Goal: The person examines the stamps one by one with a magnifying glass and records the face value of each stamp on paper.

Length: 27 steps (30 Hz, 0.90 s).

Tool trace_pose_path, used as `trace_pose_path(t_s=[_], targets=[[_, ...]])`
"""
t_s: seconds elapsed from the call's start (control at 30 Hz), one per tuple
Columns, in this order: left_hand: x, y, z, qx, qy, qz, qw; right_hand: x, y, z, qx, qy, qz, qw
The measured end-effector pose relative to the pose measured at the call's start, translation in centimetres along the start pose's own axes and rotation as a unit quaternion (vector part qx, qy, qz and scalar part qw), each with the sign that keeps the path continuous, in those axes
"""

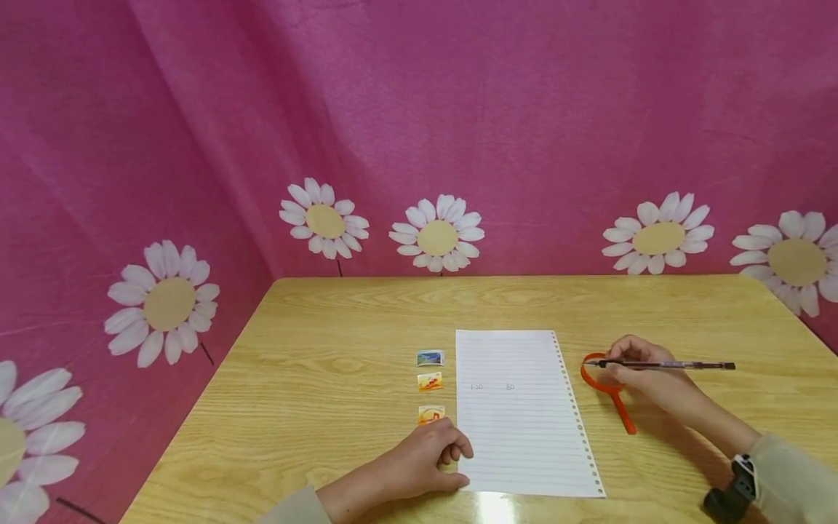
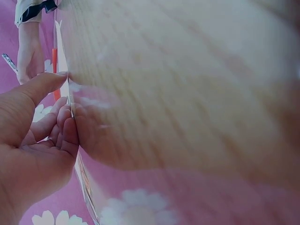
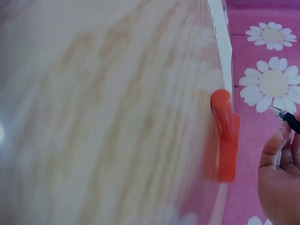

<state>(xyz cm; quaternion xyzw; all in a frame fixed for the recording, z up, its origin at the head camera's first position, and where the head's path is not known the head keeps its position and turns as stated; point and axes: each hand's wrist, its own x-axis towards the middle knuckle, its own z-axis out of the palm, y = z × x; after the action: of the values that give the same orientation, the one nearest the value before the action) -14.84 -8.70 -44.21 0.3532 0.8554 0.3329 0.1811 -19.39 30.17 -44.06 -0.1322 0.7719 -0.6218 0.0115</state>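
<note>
Pinching a pen (image 1: 694, 364) with its nib clear of the paper, the right hand (image 1: 644, 372) hangs over a red magnifying glass (image 1: 624, 416) right of the lined sheet (image 1: 517, 444); the left hand (image 1: 422, 460), fingers loosely curled and thumb apart, rests at the sheet's lower left edge. Two small entries, apparently 1.20 and 80, are already written, while three stamps (image 1: 429, 382) lie in a column left of the sheet, so the writing seems partly done, perhaps with one entry left

a pink curtain (image 1: 524, 109) (printed with white daisies (image 1: 437, 238)) hangs behind a pale wood-grained table (image 1: 327, 349).
</note>
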Motion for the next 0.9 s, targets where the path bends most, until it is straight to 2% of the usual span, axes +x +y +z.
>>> trace_pose_path(t_s=[0.13,0.3,0.5,0.63,0.77,0.9], targets=[[0.0,0.0,0.0,-0.004,-0.001,0.003,1.0000,-0.4,0.2,-0.6,-0.021,0.015,-0.001,0.9997],[0.1,0.1,-0.1,-0.007,-0.001,-0.005,1.0000,-0.6,0.2,-1.3,-0.062,0.041,0.017,0.9971],[0.1,0.2,-0.1,-0.007,-0.002,-0.008,0.9999,-1.1,0.5,-2.3,-0.050,0.047,-0.004,0.9976],[0.1,0.1,-0.1,-0.012,-0.003,-0.004,0.9999,-1.4,0.7,-3.0,-0.069,0.064,-0.016,0.9954],[0.0,0.0,-0.1,-0.013,-0.002,0.001,0.9999,-1.6,1.0,-3.8,-0.094,0.084,-0.010,0.9919],[0.0,0.0,-0.1,-0.015,-0.003,0.001,0.9999,-1.9,1.4,-4.8,-0.083,0.094,-0.008,0.9921]])
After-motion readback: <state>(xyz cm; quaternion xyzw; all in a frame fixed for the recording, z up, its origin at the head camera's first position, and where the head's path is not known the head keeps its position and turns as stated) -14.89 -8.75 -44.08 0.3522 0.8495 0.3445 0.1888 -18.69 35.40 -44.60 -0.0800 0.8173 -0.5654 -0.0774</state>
